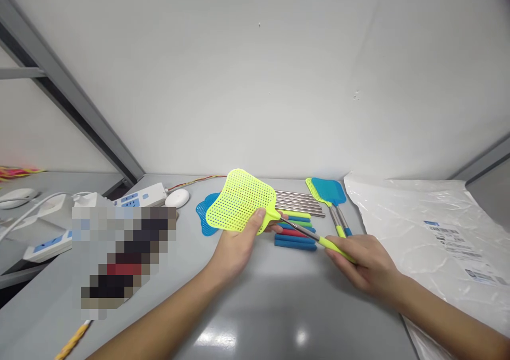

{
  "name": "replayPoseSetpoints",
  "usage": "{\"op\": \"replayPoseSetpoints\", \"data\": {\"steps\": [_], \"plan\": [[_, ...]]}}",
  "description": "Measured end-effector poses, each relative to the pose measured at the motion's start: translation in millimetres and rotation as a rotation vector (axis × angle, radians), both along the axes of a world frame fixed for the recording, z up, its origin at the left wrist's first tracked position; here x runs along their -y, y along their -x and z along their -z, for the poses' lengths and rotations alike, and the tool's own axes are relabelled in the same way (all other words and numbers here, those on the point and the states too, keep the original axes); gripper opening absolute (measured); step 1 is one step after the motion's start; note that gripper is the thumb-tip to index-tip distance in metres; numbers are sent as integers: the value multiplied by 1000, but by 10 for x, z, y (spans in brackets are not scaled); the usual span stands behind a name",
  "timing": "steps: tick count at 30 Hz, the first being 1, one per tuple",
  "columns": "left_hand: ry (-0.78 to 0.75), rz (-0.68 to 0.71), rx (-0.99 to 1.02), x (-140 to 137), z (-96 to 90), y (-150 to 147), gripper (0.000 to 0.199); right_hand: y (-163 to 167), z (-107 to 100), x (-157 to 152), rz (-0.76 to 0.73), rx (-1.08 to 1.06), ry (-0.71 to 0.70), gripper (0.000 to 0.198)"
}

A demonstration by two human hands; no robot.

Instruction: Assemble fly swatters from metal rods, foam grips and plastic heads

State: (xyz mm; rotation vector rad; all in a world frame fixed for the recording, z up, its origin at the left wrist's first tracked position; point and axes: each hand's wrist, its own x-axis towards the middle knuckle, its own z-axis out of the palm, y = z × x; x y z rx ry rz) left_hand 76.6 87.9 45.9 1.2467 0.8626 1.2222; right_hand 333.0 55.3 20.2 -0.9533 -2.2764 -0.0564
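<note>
A yellow-green fly swatter (243, 200) with a metal shaft is held over the table by both hands. My left hand (239, 248) pinches the lower edge of its perforated head, near the neck. My right hand (364, 264) is wrapped round the yellow grip at the other end. Behind it lie blue swatter heads (204, 214), partly hidden by the yellow one. Several metal rods (300, 202) lie side by side, and in front of them are coloured grip sleeves (295, 241) in blue, red, green and yellow. Two whole swatters (329, 190), one blue and one yellow, rest to the right.
A white plastic bag (430, 227) with a printed label covers the table's right side. On the left are power strips (139, 196), a round white device (177, 198) and a blurred-out object (131, 254) with a yellow cord. A grey wall (255, 84) stands behind the table.
</note>
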Motion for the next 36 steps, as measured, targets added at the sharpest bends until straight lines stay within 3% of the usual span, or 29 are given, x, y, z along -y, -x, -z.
{"op": "replayPoseSetpoints", "data": {"steps": [6,10,16,20,25,29,36], "plan": [[12,-20,139,29,-7,-32,29,99,-101,58,-2,84,9,23],[121,17,261,72,-27,-167,44,128,-153,28,-3,165,-21,24],[177,-159,434,-12,-170,-323,44,190,-406,-22,25,296,29,24],[186,-204,492,-71,-176,-303,42,353,-522,121,67,329,66,25],[228,-158,526,-26,-85,-229,40,729,-379,520,151,170,144,24],[194,-72,487,49,-58,-208,39,959,-241,785,222,-16,122,28],[133,10,405,68,-52,-182,42,1016,-363,868,301,-262,388,29]]}}
